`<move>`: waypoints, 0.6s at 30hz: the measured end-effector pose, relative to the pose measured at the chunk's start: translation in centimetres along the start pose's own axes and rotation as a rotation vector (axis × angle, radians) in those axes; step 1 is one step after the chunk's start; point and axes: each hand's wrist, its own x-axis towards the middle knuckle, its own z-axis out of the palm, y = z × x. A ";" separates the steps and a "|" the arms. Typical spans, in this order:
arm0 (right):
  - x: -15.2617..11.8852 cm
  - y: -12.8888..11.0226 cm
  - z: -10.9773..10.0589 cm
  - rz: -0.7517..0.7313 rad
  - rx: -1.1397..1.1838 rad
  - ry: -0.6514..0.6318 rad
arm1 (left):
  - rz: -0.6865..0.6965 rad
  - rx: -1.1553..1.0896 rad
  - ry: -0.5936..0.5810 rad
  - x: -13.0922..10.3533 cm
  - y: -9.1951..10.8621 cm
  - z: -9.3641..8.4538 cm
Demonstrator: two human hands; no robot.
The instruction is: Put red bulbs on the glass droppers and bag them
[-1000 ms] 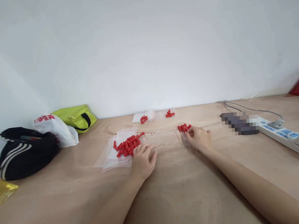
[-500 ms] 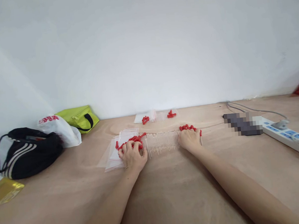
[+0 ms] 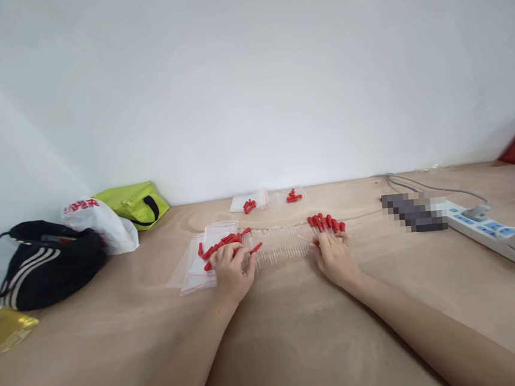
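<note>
My left hand (image 3: pixel 234 271) is closed, pinching a red rubber dropper bulb (image 3: pixel 256 248) that points right from the fingertips. Under and behind it, a pile of loose red bulbs (image 3: pixel 221 243) lies on clear zip bags (image 3: pixel 195 280). My right hand (image 3: pixel 336 259) is closed on a thin clear dropper tube (image 3: pixel 304 238), whose end sticks out to the left. Between the hands a row of similar tubes (image 3: pixel 280 242) lies side by side. Several droppers with red bulbs fitted (image 3: pixel 328 220) lie just beyond my right fingers, their stems partly hidden.
Two small bags with red bulbs (image 3: pixel 249 205) (image 3: pixel 293 196) lie near the wall. At left are a black bag (image 3: pixel 50 265), a white plastic bag (image 3: pixel 102 227), a lime-green bag (image 3: pixel 136 206) and a gold packet (image 3: pixel 8 329). A power strip (image 3: pixel 480 221) and a blurred dark object (image 3: pixel 415 212) are at right.
My left hand has lifted from the pile with a red bulb between its fingers. My right hand has drawn back toward me from the fitted droppers and now shows a tube in its fingers.
</note>
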 end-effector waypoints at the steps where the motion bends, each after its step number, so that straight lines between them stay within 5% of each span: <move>1: -0.6 0.2 -0.1 -0.050 0.058 -0.013 | 0.046 -0.085 -0.062 -0.2 0.3 -0.1; 6: -2.0 0.7 -0.7 -0.223 0.226 -0.044 | 0.252 -0.293 -0.405 -0.9 1.7 -0.8; 18: -1.4 -1.2 -1.7 -0.275 0.277 -0.115 | 0.193 -0.252 -0.435 -0.4 3.3 -0.8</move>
